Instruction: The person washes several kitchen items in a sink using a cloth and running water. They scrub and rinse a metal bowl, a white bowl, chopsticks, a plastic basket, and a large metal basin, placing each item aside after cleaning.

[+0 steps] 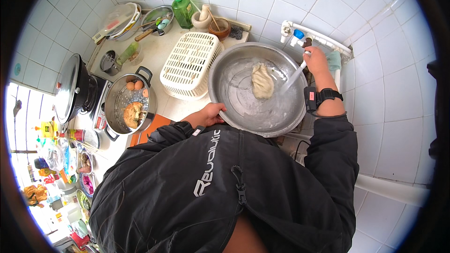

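A large round metal basin stands before me, with a wet, wrinkled pale lump, like dough or cloth, lying in it. My left hand grips the near left rim of the basin. In my right hand, at the basin's far right side, is a white hose end below the wall taps. Water streams from it into the basin, to the right of the lump. Some water wets the basin's floor.
An upturned white plastic basket touches or nearly touches the basin's left side. Farther left, a steamer pot holds eggs and a browned flatbread. Behind are a green pump bottle, a mortar and a brown bowl. A blue-handled tap is on the wall.
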The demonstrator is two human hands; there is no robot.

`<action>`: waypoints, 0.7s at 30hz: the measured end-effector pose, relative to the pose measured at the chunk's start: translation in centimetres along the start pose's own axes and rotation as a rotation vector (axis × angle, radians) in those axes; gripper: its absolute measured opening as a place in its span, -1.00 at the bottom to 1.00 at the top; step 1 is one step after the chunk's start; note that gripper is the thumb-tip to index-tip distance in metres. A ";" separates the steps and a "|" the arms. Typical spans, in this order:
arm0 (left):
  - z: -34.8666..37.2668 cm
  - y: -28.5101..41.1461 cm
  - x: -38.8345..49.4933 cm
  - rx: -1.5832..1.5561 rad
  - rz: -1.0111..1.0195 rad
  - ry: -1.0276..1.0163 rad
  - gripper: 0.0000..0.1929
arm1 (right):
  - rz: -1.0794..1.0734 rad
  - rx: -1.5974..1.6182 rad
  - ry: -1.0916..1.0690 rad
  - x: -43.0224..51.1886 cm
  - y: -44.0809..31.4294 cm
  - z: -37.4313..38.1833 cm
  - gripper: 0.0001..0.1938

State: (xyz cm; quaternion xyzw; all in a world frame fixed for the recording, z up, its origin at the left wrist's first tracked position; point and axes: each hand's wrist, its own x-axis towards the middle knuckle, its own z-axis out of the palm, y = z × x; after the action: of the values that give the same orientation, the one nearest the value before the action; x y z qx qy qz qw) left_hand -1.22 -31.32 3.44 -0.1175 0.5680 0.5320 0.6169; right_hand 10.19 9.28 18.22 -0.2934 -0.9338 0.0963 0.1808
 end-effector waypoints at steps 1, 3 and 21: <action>0.1 0.0 0.0 -0.006 0.007 -0.010 -0.79 | 0.082 -0.071 -0.006 -0.1 -0.5 -0.2 -0.74; 0.2 0.0 -0.2 -0.001 0.009 -0.001 -0.79 | 0.308 -0.233 -0.068 -0.2 -1.2 -0.7 -0.73; 0.6 0.2 -0.7 0.002 0.007 0.030 -0.77 | -0.094 -0.086 -0.083 -0.7 2.0 0.4 -0.79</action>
State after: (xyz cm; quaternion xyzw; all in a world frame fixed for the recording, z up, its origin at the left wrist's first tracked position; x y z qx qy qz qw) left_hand -0.92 -31.18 4.30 -0.1228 0.5781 0.5318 0.6065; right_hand 11.61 10.49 17.09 -0.2524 -0.9565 0.0597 0.1334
